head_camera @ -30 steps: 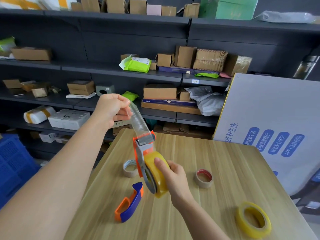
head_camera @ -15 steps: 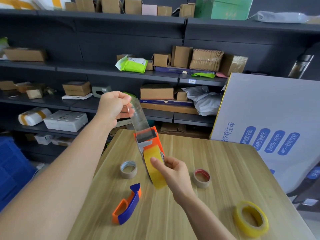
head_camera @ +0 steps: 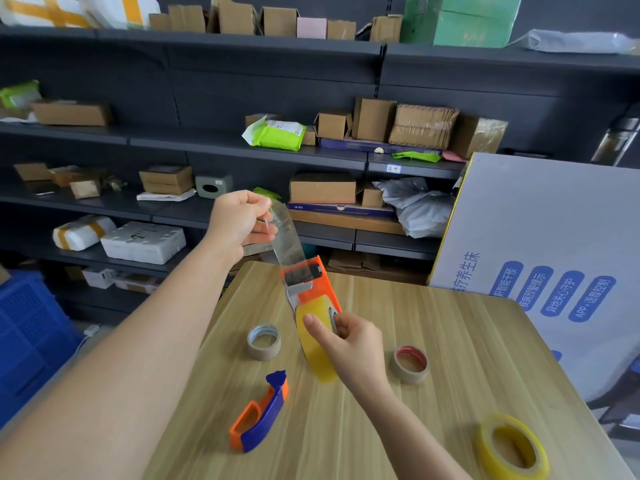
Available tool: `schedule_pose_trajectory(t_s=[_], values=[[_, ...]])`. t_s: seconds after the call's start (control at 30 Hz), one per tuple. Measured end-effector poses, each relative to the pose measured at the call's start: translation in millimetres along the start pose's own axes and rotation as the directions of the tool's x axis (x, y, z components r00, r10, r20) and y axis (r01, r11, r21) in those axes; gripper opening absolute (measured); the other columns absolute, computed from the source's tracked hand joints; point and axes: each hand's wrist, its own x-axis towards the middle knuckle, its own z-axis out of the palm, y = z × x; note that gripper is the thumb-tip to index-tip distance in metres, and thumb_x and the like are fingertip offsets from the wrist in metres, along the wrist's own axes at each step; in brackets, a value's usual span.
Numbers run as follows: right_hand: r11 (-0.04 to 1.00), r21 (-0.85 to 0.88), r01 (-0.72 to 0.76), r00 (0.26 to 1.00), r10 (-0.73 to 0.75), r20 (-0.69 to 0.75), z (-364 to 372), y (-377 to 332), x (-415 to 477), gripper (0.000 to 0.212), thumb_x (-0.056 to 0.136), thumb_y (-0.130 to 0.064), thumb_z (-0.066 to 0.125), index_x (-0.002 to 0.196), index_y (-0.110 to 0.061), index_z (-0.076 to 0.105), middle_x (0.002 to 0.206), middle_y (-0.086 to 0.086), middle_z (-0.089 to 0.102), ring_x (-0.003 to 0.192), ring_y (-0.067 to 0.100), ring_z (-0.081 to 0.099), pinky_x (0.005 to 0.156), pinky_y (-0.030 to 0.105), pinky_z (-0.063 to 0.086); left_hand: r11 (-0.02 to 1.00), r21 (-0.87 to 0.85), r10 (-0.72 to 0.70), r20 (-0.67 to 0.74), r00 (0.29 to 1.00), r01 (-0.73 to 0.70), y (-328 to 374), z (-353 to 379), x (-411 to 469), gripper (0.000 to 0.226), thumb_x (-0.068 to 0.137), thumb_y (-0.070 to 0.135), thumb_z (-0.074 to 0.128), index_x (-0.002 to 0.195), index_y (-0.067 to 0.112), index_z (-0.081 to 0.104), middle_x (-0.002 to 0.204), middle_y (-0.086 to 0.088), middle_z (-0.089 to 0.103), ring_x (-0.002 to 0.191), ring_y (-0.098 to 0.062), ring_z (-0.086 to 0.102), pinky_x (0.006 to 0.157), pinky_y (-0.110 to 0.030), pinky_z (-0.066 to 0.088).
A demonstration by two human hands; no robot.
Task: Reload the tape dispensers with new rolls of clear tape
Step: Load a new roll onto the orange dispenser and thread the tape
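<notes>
Tape roll (head_camera: pixel 317 367) inside orange dispenser (head_camera: pixel 326 285)

Light wood-grain tabletop (head_camera: pixel 457 327), rectangular, with its far edge toward the dark shelving. Four items lie on it:
- A short brown cardboard tape core with a pale grey inner rim (head_camera: pixel 264 342) sits left of centre, hole up.
- A similar brown cardboard core with a red inner rim (head_camera: pixel 410 364) sits to its right, well apart, hole up.
- An orange-and-blue plastic tape dispenser (head_camera: pixel 259 414) lies on its side on the near side of the grey-rimmed core, with no roll in it.
- A yellowish clear tape roll (head_camera: pixel 512 445) lies flat near the near right edge.
</notes>
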Motion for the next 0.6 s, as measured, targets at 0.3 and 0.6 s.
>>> schedule_pose_trajectory(t_s=[0.3, 0.6], values=[[0.910, -0.408, 0.069, 0.990, -0.012, 0.141, -1, -2, 10, 0.054, 0.088, -0.064, 0.050, 0.087, -0.011, 0.057, 0.078, 0.003, 0.058, 0.068, 0.014, 0.054, 0.055, 0.025, 0.039, 0.999, -0.049, -0.020, -0.052, 0.998, 0.017, -14, -7, 3, 0.014, 0.094, 0.011, 0.057, 0.082, 0.014, 0.064, 0.074, -0.007, 0.062, 0.070, -0.024, 0.064, 0.068, -0.040, 0.059], [0.960, -0.093, -0.265, 0.930, 0.280, 0.238, -10, -3, 19, 0.034, 0.082, -0.045, 0.066, 0.096, -0.017, 0.055, 0.087, -0.004, 0.056, 0.078, 0.011, 0.053, 0.065, 0.027, 0.045, 1.000, -0.002, 0.013, -0.033, 0.999, -0.013, -14, -1, -1, 0.009, 0.094, 0.009, 0.058, 0.089, 0.009, 0.066, 0.071, -0.006, 0.061, 0.062, -0.020, 0.062, 0.057, -0.033, 0.058]])
